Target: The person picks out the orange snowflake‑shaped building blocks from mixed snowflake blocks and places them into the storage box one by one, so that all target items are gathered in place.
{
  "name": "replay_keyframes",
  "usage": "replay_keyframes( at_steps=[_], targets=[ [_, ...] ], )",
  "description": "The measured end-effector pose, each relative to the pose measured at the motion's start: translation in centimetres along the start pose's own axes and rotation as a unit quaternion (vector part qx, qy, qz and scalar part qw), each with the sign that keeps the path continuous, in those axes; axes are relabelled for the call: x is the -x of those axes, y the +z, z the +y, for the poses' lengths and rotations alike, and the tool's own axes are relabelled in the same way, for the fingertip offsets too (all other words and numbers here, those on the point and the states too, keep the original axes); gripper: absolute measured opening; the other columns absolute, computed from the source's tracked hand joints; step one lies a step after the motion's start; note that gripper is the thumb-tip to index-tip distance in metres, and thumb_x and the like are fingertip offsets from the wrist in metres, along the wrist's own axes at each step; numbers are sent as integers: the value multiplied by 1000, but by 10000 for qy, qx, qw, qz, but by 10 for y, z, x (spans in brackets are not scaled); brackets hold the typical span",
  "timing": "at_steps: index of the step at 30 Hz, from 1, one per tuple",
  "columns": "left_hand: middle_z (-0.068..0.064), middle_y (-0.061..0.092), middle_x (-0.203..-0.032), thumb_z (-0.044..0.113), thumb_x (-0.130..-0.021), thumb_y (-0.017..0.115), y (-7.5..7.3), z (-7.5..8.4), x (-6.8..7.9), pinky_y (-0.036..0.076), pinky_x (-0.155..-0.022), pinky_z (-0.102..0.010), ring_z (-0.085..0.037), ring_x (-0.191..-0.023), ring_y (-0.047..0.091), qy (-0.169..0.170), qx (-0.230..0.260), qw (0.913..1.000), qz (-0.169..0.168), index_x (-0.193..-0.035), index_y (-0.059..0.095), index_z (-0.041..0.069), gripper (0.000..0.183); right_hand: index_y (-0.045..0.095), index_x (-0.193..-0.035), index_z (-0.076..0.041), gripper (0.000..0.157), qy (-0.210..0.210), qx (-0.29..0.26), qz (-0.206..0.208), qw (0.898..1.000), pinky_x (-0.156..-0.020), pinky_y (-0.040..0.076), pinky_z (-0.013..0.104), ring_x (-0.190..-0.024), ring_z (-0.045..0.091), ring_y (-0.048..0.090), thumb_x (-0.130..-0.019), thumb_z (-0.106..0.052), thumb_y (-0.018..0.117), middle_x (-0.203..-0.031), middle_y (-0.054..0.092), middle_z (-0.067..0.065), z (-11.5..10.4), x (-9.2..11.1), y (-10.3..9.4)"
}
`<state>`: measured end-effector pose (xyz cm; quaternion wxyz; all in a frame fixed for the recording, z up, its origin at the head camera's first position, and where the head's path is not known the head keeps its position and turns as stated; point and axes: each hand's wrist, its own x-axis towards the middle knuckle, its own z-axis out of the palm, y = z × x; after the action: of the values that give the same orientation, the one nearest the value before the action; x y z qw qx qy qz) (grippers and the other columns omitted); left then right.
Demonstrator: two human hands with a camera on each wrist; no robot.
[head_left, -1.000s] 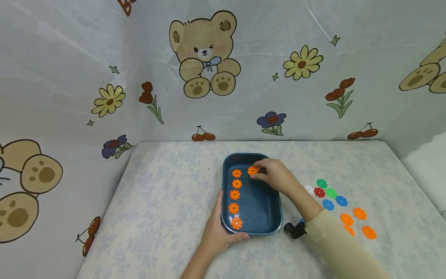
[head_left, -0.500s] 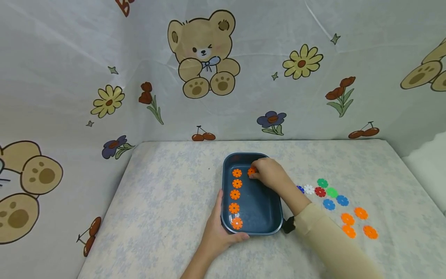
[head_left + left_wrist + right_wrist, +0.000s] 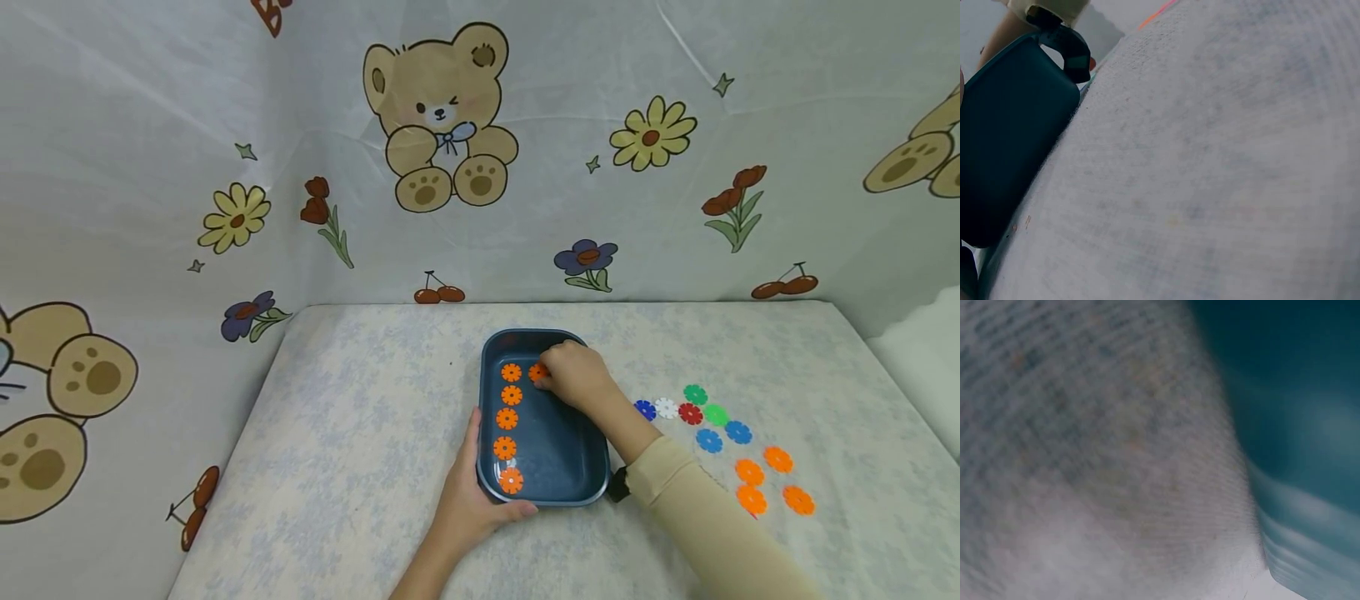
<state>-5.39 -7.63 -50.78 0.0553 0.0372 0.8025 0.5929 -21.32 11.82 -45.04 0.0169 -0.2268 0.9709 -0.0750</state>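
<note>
A dark blue rectangular tray (image 3: 558, 467) lies on the table, its outer wall filling the left of the left wrist view. Along its left side runs a column of several orange notched plastic discs (image 3: 507, 418). My left hand (image 3: 468, 504) grips the tray's near left corner, thumb along the front rim and fingers against the left side. Reaching over the right rim, my right hand (image 3: 577, 375) pinches another orange disc (image 3: 537, 372) inside, level with the column's farthest disc. Its fingertips partly cover that disc. In the right wrist view only the blurred tray wall (image 3: 1310, 487) and cloth show.
Right of the tray lie loose notched discs: a dark blue one (image 3: 645, 409), a white one (image 3: 665, 407), a red one (image 3: 691, 414), green ones (image 3: 695, 394), lighter blue ones (image 3: 709, 441) and several orange ones (image 3: 750, 472). A bear-printed cloth (image 3: 525, 250) hangs behind the table.
My right hand has shifted slightly left with the orange disc, and its forearm has swung left, uncovering the dark blue disc. The left hand and tray have stayed in place.
</note>
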Motion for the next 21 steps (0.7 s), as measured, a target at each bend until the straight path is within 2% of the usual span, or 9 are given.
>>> replay_keyframes(
  at_steps=[4, 8, 12, 15, 18, 21],
  targets=[
    [11, 16, -166, 39, -64, 94, 0, 0, 0, 34, -115, -58, -20, -149, 29, -9, 16, 10000, -2, -160, 1, 35, 133, 71, -78, -13, 25, -4, 162, -3, 9999, -60, 51, 35, -67, 17, 55, -84, -36, 80, -72, 65, 1, -1, -1, 1],
    [12, 15, -165, 39, -65, 93, 0, 0, 0, 33, -115, -58, -20, -149, 28, -28, 17, 10000, -15, -160, 1, 35, 133, 72, -82, -12, 25, -85, 166, 20, 9998, -62, 52, 36, -71, 19, 57, -85, -35, 79, -76, 66, 3, 0, 1, 0],
    [13, 15, -165, 39, -65, 94, 1, 0, 1, 33, -115, -58, -20, -150, 28, -32, 12, 10000, -1, -160, 2, 35, 133, 75, -104, -7, 29, -173, -497, 194, 9984, -72, 55, 38, -83, 22, 61, -88, -31, 76, -91, 71, 6, 3, 7, -5],
    [13, 15, -165, 40, -64, 94, 2, 0, 1, 33, -115, -58, -21, -150, 28, -25, 1, 10000, 39, -160, 3, 34, 133, 70, -121, -6, 38, -248, -1159, 496, 9917, -81, 56, 40, -93, 23, 63, -91, -28, 73, -101, 72, 7, 8, 18, -13],
    [13, 15, -165, 39, -63, 94, 2, 0, 1, 32, -115, -59, -21, -150, 27, -31, 24, 10000, 61, -160, 3, 34, 133, 68, -125, -7, 40, -300, -1587, 839, 9833, -83, 56, 41, -97, 22, 63, -92, -28, 72, -101, 71, 3, 18, 37, -24],
    [14, 14, -165, 39, -63, 94, 2, 0, 0, 32, -116, -59, -21, -151, 26, -26, 45, 10000, 34, -160, 2, 34, 134, 69, -125, -7, 39, -276, -1724, 1145, 9780, -83, 56, 42, -97, 21, 63, -91, -25, 73, -101, 72, 2, 34, 61, -33]
  ],
)
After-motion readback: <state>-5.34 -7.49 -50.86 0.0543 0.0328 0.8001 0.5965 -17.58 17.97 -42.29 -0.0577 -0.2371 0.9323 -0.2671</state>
